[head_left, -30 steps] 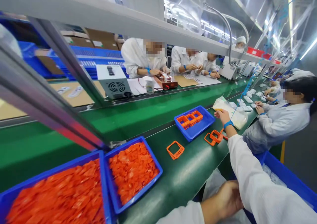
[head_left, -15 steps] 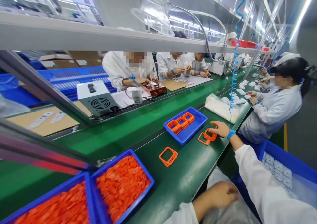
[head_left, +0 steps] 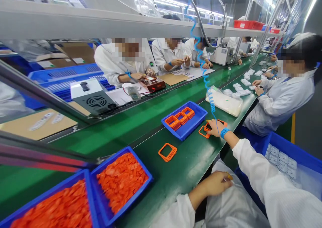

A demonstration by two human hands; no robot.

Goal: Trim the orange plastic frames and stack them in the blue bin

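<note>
My right hand [head_left: 215, 128], with a blue strap on the wrist, reaches out over a small group of orange plastic frames on the green bench. Its fingers are closed on an orange frame [head_left: 206, 127], partly covering it. Another orange frame [head_left: 222, 122] shows just beyond the hand. My left hand [head_left: 216, 183] lies on my lap, fingers loosely bent, with nothing visible in it. A yellow cover is on one of its fingertips. By itself on the bench lies one orange frame [head_left: 167, 152]. Stacks of orange frames [head_left: 180, 118] stand in a shallow blue tray [head_left: 184, 135].
Two blue bins [head_left: 148, 184] of small orange pieces are at the lower left. A white bag-like bundle [head_left: 223, 102] lies beyond my right hand. A coiled blue cord [head_left: 207, 83] hangs to my wrist. Co-workers sit opposite and at right. A blue crate [head_left: 305, 161] holds white parts.
My right hand has moved left and down onto the frames, and one frame now shows beyond it. My left hand stays on my lap. The view has shifted slightly.
</note>
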